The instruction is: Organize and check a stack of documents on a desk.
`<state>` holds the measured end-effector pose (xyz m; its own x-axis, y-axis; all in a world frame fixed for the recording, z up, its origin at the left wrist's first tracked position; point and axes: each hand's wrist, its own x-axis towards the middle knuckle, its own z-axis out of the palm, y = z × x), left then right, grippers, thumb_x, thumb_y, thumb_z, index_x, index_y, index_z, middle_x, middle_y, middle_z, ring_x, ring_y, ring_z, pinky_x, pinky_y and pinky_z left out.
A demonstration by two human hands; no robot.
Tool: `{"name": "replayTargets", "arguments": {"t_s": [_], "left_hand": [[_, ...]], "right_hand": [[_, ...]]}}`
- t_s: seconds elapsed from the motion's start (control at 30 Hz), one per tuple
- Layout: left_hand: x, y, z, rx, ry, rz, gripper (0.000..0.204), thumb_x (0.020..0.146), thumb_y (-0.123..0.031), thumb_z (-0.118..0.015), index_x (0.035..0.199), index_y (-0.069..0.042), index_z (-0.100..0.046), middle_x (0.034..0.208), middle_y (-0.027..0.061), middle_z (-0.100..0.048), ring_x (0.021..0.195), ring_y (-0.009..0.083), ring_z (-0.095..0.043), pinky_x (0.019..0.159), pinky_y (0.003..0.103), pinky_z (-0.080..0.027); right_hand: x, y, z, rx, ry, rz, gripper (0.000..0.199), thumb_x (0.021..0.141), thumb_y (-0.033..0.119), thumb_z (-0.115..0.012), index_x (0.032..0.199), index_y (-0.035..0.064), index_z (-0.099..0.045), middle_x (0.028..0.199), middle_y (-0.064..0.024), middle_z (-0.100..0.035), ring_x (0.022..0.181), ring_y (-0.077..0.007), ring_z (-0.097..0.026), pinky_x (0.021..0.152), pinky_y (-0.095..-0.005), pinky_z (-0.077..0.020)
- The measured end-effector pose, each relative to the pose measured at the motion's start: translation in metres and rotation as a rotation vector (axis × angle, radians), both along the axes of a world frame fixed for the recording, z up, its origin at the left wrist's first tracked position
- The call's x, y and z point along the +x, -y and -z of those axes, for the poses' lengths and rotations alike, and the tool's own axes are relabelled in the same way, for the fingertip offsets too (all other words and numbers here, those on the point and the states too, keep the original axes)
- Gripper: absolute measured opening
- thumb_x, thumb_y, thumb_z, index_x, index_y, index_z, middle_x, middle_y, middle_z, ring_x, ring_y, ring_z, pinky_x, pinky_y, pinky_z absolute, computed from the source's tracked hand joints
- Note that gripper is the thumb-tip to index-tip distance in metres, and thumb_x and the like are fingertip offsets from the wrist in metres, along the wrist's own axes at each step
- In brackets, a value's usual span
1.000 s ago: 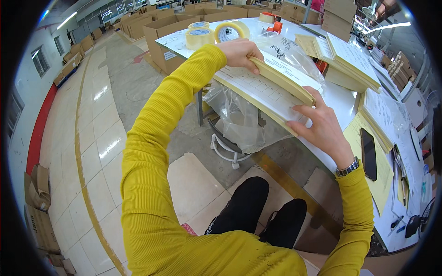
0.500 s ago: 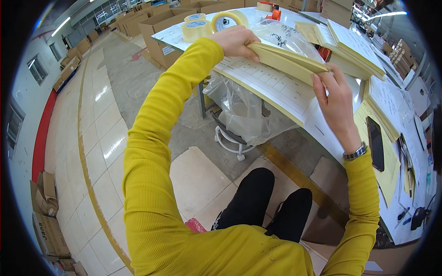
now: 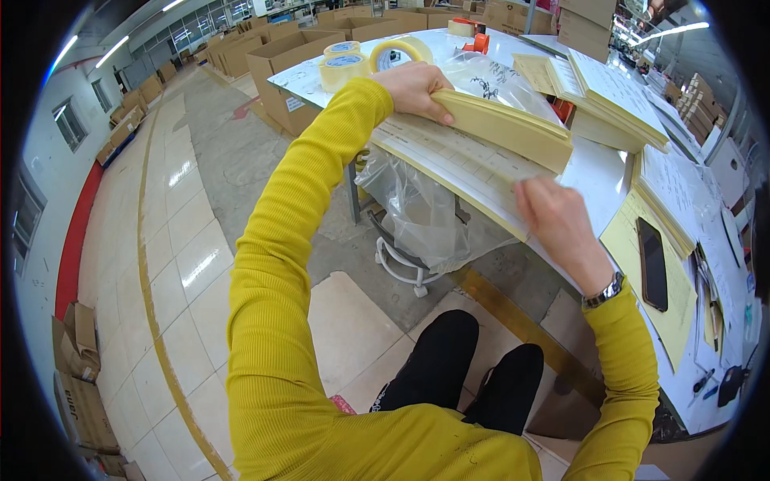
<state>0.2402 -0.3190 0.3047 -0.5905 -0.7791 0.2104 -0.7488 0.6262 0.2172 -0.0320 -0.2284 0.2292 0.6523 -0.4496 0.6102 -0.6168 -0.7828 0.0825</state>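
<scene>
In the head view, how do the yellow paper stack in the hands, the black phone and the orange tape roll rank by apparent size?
1. yellow paper stack, held by the left hand and the right hand.
2. black phone.
3. orange tape roll, though it lies farther from the camera, so its true size is unsure.
</scene>
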Motion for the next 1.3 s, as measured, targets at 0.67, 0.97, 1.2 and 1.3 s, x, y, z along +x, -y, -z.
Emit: {"name": "replayTargets", "arguments": {"t_s": [0.67,0.97,1.2,1.3], "left_hand": [[0.002,0.0,0.01,-0.2,-0.004,-0.066,0.053,0.077,-0.058,-0.06,0.095,-0.009,-0.067,0.069,0.0132,-0.06,0.07,0.0283,-0.059,0.065,0.037,-0.044],[0.005,-0.001,0.012,-0.156,0.014,-0.02,0.052,0.077,-0.058,-0.059,0.096,-0.01,-0.066,0.069,0.0126,-0.06,0.07,0.0275,-0.059,0.064,0.037,-0.044],[0.003,0.001,0.018,-0.183,-0.003,-0.017,0.049,0.082,-0.055,-0.056,0.099,-0.01,-0.066,0.073,0.0136,-0.061,0.073,0.0279,-0.059,0.065,0.036,-0.044],[0.004,-0.004,0.025,-0.213,-0.079,0.011,0.047,0.082,-0.053,-0.056,0.1,-0.01,-0.065,0.074,0.0142,-0.061,0.074,0.0284,-0.059,0.066,0.037,-0.044]], "right_hand": [[-0.003,-0.014,-0.013,-0.023,0.032,-0.003,0.026,0.074,0.026,-0.07,0.088,0.0046,-0.066,0.117,-0.0206,-0.05,0.088,-0.0331,-0.06,0.077,-0.0371,-0.0505],[-0.001,0.006,-0.012,0.029,0.081,0.059,0.023,0.086,0.022,-0.058,0.074,0.002,-0.057,0.09,-0.0185,-0.058,0.067,-0.0337,-0.059,0.06,-0.0391,-0.0506],[0.0,0.02,-0.011,-0.145,0.175,0.175,0.023,0.091,0.021,-0.051,0.078,0.0023,-0.052,0.078,-0.0153,-0.055,0.059,-0.0333,-0.057,0.052,-0.0389,-0.0491],[0.001,0.021,-0.011,-0.139,0.185,0.175,0.024,0.091,0.022,-0.051,0.079,0.002,-0.053,0.08,-0.0154,-0.056,0.06,-0.0336,-0.058,0.053,-0.0391,-0.0494]]}}
